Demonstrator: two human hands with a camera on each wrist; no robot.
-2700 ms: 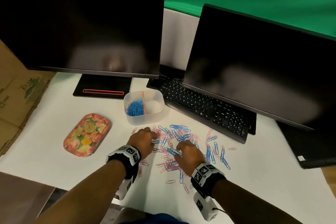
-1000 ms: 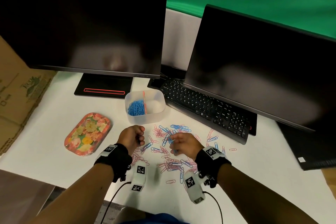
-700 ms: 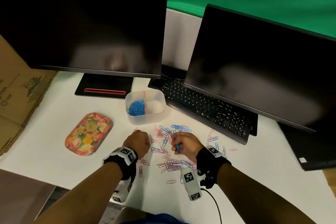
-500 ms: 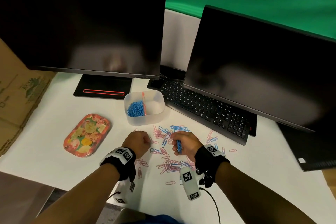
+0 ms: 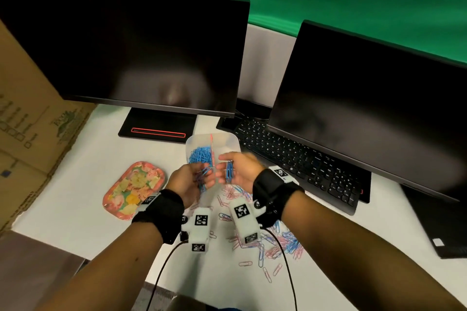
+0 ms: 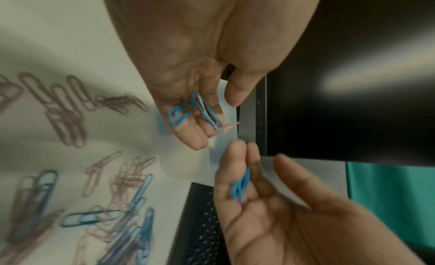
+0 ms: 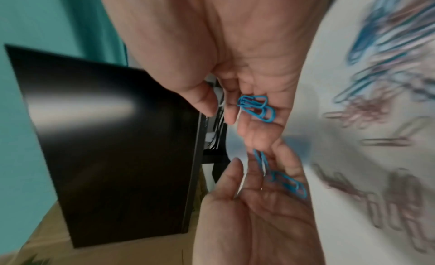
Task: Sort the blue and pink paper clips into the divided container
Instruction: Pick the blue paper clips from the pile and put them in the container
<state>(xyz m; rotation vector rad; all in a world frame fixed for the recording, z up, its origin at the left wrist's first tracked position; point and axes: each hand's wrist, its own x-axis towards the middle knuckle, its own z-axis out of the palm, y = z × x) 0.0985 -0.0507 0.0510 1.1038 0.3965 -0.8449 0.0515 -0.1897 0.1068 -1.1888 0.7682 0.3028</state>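
Note:
The clear divided container (image 5: 228,138) stands on the white table behind my hands. Its left compartment holds a heap of blue clips (image 5: 199,155), and a pink divider (image 5: 211,144) splits it. Both hands hover just in front of it, palms turned toward each other. My left hand (image 5: 202,175) (image 6: 216,122) cradles a few blue paper clips (image 6: 195,111) on its curled fingers, thumb apart. My right hand (image 5: 225,166) (image 7: 233,124) holds more blue paper clips (image 7: 257,107) against its bent fingers. Mixed blue and pink loose clips (image 5: 274,242) lie on the table under my wrists.
Two dark monitors (image 5: 131,45) (image 5: 374,108) stand at the back, with a black keyboard (image 5: 298,166) under the right one. A flowered tray (image 5: 134,188) lies to the left and a cardboard box (image 5: 27,118) at the far left.
Both hands have risen off the clip pile and moved forward to the container, each carrying blue clips, palms now turned inward.

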